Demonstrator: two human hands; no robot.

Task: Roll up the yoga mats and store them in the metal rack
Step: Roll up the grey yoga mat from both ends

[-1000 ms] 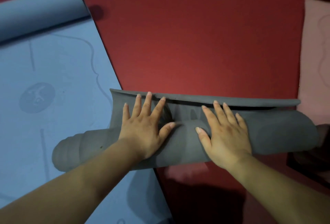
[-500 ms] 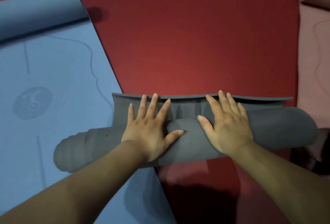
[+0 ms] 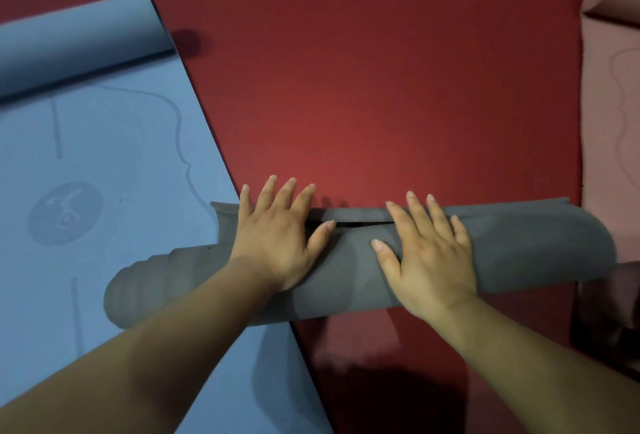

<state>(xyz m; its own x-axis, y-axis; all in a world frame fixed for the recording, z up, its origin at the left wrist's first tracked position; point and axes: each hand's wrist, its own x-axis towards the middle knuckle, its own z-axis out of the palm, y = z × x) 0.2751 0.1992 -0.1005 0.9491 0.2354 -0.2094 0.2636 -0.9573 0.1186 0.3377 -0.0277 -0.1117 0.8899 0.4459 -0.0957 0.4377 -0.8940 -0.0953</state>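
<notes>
Mat flap [image 3: 356, 214] narrower under left hand [image 3: 273, 236]

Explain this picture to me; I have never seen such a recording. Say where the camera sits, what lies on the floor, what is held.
No machine here: a person wears one wide-angle camera on the head, looking forward and down, so both bare arms enter from the bottom edge. On the red floor lie three yoga mats. The dark grey foam mat is almost fully rolled and lies crosswise; its uneven left end rests on the flat blue mat, whose far end is curled. A pink mat lies at the right edge. Nothing is gripped: the left hand and the right hand press flat, fingers straight, on the grey roll by its last loose flap.
</notes>
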